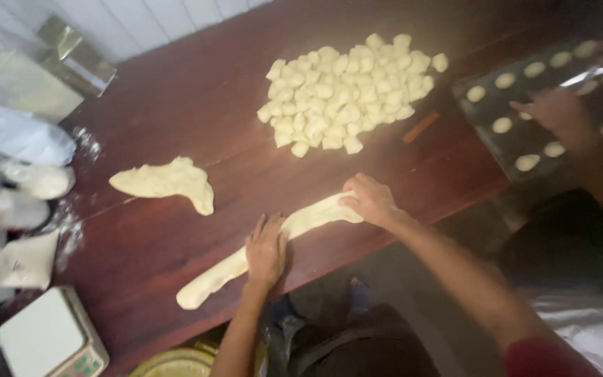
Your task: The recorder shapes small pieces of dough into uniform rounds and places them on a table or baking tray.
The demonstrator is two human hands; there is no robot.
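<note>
While hands [315,227] press, soft dough rope [273,244], wood table [197,91]

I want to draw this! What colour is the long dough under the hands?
Pale creamy yellow: the long dough shows best in the head view.

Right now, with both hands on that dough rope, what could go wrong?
1. The dough rope lies along the table edge; its lower end could slip off.
2. The left hand and right hand press apart from each other, so the stretch between them may thin or tear.
3. A co-worker's hand works at the tray close by; elbows might collide.
</note>
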